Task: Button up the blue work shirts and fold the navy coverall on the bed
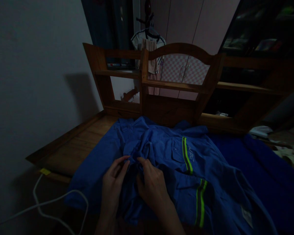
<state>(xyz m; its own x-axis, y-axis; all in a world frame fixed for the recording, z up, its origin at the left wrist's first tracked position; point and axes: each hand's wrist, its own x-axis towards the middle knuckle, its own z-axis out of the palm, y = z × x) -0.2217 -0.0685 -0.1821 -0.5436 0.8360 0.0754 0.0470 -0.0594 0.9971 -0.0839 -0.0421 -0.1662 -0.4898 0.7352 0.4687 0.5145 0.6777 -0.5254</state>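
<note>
A blue work shirt (176, 163) with bright green stripes lies spread over a wooden surface (83, 143). My left hand (112, 184) and my right hand (153, 186) rest close together on its front, near the collar. The fingertips of both hands pinch folds of the blue cloth along the middle of the shirt. The room is dim, so finer details of the shirt's front are hard to make out.
A wooden headboard with shelves (166, 85) stands behind the shirt. A white cable (61, 199) loops at the lower left near a grey wall (26, 81). Clothes hang on a rack (149, 42) at the back. More fabric lies at the right (286, 153).
</note>
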